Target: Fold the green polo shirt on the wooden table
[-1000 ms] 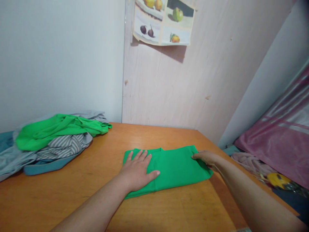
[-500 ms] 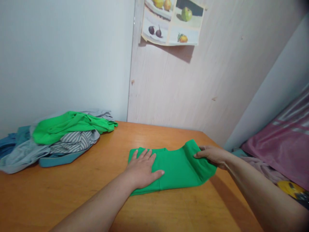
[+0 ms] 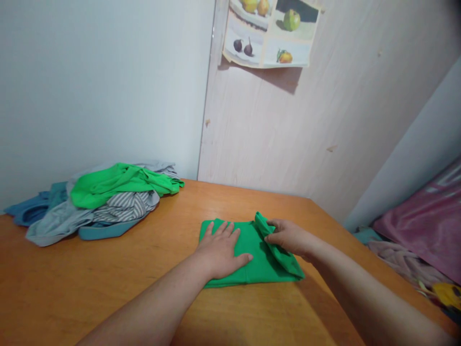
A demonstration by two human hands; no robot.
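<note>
A bright green folded garment (image 3: 257, 269) lies on the orange wooden table (image 3: 118, 288) in front of me. My left hand (image 3: 221, 250) rests flat on its left half, fingers stretched out. My right hand (image 3: 290, 238) pinches the garment's right end and holds it lifted and folded over toward the middle, close to my left hand.
A heap of clothes (image 3: 104, 202), green, grey-striped and blue, sits at the table's back left against the white wall. A fruit poster (image 3: 270, 31) hangs on the wooden panel behind. Beyond the table's right edge lie a pink cloth (image 3: 425, 230) and a yellow object (image 3: 444, 293).
My right hand has lifted the garment's right end and carried it leftward over the middle. My left hand has stayed flat on the cloth.
</note>
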